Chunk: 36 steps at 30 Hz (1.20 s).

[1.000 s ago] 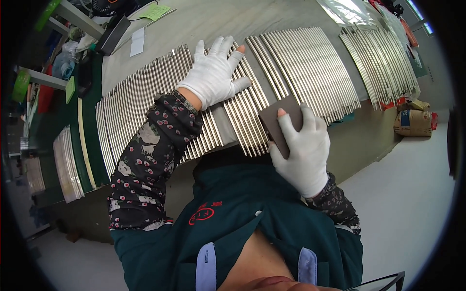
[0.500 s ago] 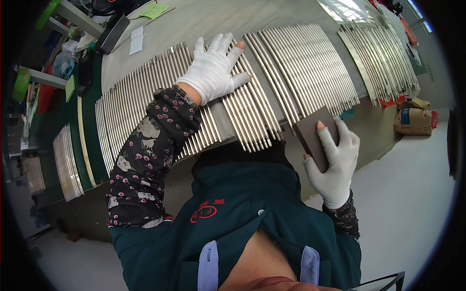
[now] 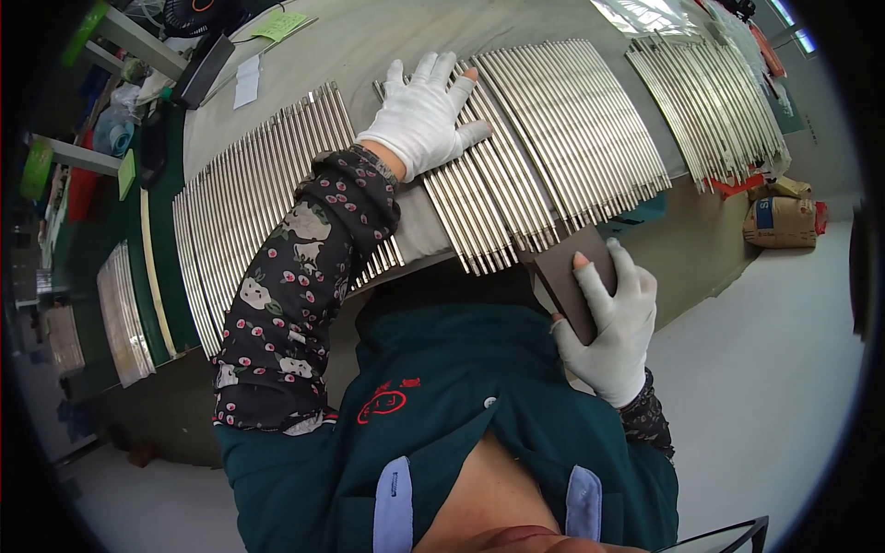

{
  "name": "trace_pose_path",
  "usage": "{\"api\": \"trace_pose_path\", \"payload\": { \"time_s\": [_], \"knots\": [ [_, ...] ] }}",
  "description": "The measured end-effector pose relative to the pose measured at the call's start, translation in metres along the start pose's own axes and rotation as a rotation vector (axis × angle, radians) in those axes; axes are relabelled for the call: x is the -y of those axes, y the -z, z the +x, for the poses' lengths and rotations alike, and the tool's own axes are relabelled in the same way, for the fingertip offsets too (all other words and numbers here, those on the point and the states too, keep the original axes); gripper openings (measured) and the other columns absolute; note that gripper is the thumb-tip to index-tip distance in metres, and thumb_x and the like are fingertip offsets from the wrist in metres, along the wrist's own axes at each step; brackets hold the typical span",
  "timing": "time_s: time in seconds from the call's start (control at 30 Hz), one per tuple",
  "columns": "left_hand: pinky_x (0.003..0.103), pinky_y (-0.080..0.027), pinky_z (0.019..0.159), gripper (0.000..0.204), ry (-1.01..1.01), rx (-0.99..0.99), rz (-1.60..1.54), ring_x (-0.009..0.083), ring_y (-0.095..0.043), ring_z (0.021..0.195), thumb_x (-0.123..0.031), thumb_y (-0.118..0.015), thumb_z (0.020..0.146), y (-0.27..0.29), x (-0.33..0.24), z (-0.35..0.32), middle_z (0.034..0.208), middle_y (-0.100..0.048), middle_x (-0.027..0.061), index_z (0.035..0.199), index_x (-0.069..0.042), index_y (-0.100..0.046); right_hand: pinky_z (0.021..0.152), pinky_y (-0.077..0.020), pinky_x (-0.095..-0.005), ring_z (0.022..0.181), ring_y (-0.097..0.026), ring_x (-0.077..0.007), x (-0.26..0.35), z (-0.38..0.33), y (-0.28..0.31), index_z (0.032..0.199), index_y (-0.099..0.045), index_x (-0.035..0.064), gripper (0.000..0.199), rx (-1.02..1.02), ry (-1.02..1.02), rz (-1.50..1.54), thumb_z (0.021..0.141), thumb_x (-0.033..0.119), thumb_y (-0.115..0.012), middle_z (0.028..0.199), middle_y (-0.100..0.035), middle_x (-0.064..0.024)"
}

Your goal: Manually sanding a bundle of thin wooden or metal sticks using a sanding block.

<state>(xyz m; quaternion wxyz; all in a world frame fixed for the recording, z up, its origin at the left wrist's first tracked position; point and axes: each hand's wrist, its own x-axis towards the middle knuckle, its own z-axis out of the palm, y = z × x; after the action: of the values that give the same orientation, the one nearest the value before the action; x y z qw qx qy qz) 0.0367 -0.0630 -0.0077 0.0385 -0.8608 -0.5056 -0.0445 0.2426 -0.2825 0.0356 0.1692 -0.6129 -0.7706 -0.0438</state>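
Note:
My left hand (image 3: 419, 115), in a white glove with bare thumb and fingertip parts, lies flat with fingers spread on a group of thin shiny metal rods (image 3: 470, 210). Against these rods, on the right, lies a wider row of similar rods (image 3: 583, 120). My right hand (image 3: 616, 323), gloved the same way, grips a flat dark grey-brown block (image 3: 573, 281) at the table's near edge. The block's far edge is close to the near ends of the rods; whether they touch, I cannot tell.
More rods lie in a row on the left (image 3: 253, 198) and in a bundle at the far right (image 3: 705, 111). A fan (image 3: 192, 14) and a green note (image 3: 278, 26) are at the back left. A brown sack (image 3: 782, 221) stands beyond the table's right end.
My left hand has slid rightward with the rods under it, narrowing the gap to the right-hand row. My right hand and the block have shifted left and slightly nearer to me.

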Motion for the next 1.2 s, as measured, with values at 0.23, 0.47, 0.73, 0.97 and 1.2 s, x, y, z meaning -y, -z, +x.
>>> {"api": "trace_pose_path", "payload": {
  "time_s": [0.23, 0.47, 0.73, 0.97, 1.2],
  "knots": [
    [0.053, -0.01, 0.114, 0.072, 0.003, -0.004, -0.036, 0.0293, -0.017, 0.143, -0.059, -0.036, 0.092, 0.001, -0.003, 0.005, 0.153, -0.022, 0.0154, 0.146, -0.013, -0.029, 0.087, -0.043, -0.0439, 0.103, -0.048, -0.0365, 0.009, -0.005, -0.004, 0.119, -0.059, 0.0121, 0.065, 0.064, -0.04, -0.029, 0.057, 0.021, -0.076, 0.128, -0.045, -0.0235],
    [0.053, -0.011, 0.114, 0.071, -0.029, -0.045, -0.026, 0.0294, -0.018, 0.142, -0.059, -0.034, 0.093, 0.005, 0.004, 0.003, 0.152, -0.023, 0.0153, 0.147, -0.013, -0.028, 0.086, -0.0431, -0.0438, 0.103, -0.047, -0.0365, 0.009, -0.002, -0.012, 0.118, -0.059, 0.012, 0.064, 0.03, -0.031, -0.016, 0.058, 0.022, -0.076, 0.127, -0.045, -0.0237],
    [0.053, -0.015, 0.113, 0.069, -0.095, -0.062, -0.003, 0.0328, -0.022, 0.14, -0.058, -0.037, 0.092, -0.005, 0.038, -0.011, 0.151, -0.024, 0.0164, 0.146, -0.015, -0.03, 0.084, -0.0445, -0.044, 0.102, -0.049, -0.0364, 0.013, -0.006, -0.007, 0.118, -0.058, 0.0119, 0.064, 0.102, -0.024, 0.038, 0.057, 0.021, -0.076, 0.126, -0.046, -0.0238],
    [0.053, -0.016, 0.112, 0.067, -0.084, -0.061, -0.019, 0.0318, -0.024, 0.14, -0.055, -0.04, 0.092, -0.01, 0.038, -0.01, 0.151, -0.026, 0.0167, 0.145, -0.013, -0.032, 0.083, -0.0454, -0.0435, 0.101, -0.05, -0.0361, 0.016, -0.001, -0.015, 0.118, -0.058, 0.0123, 0.064, 0.074, -0.017, 0.058, 0.057, 0.021, -0.076, 0.125, -0.047, -0.0235],
    [0.054, -0.016, 0.112, 0.067, -0.075, -0.049, -0.003, 0.0314, -0.025, 0.139, -0.054, -0.04, 0.093, -0.009, 0.032, -0.002, 0.15, -0.027, 0.0166, 0.145, -0.012, -0.033, 0.082, -0.0455, -0.0437, 0.1, -0.05, -0.0363, 0.01, -0.005, -0.009, 0.119, -0.058, 0.0126, 0.065, 0.082, -0.003, 0.084, 0.057, 0.02, -0.076, 0.125, -0.047, -0.0238]
  ]
}}
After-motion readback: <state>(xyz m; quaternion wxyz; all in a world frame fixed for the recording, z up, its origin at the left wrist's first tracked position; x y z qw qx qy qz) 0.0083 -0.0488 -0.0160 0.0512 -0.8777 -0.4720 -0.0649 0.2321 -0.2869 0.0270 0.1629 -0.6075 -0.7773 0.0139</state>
